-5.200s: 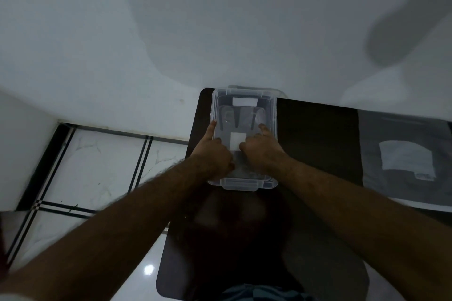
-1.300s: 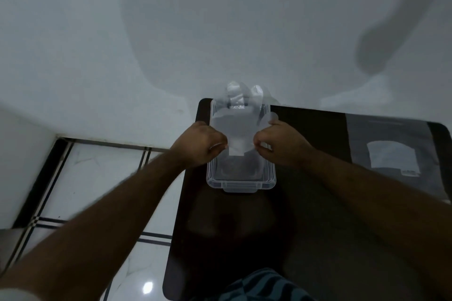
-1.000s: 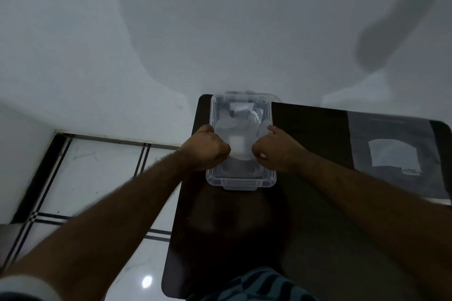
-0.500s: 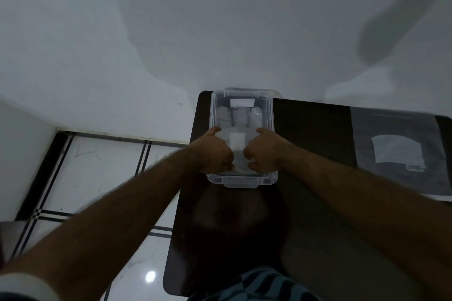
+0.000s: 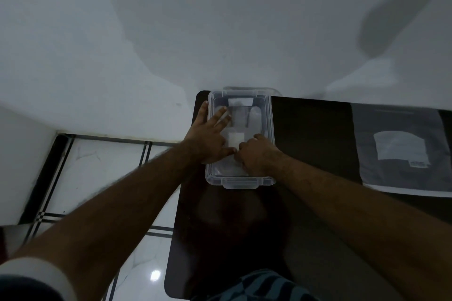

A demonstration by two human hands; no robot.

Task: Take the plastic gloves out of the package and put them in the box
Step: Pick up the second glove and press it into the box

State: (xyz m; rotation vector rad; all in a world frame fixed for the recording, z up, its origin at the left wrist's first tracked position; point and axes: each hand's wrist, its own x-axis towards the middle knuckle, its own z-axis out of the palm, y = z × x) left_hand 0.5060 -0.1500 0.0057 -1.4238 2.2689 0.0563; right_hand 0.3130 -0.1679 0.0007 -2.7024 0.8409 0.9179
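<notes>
At the far left corner of the dark surface (image 5: 318, 129) stands the clear box (image 5: 269, 115), and both hands are down in it. The left hand (image 5: 210, 139) lies flat with its fingers (image 5: 221, 115) spread apart, pressing on the gloves (image 5: 247, 117), thumb over the box's left rim. The right hand (image 5: 256, 154) is curled at the near end of the box, fingers tucked under; whether they pinch the plastic or merely push it down, I cannot tell.

Progress looks well along: gloves lie spread across the floor of the box, their finger shapes faintly visible toward its far end, and the hands seem to be flattening them into place. Whether more remain to be moved cannot be judged, since the package (image 5: 401, 149), lying flat near the right edge of the surface and well apart from the box, looks thin but its contents are not discernible.

A white patch (image 5: 234, 140) shows between the two hands and another label (image 5: 241, 102) sits at the far end of the box; both read blank. The package bears a pale label (image 5: 401, 145) with a small dark mark at its lower corner, too small to read.
</notes>
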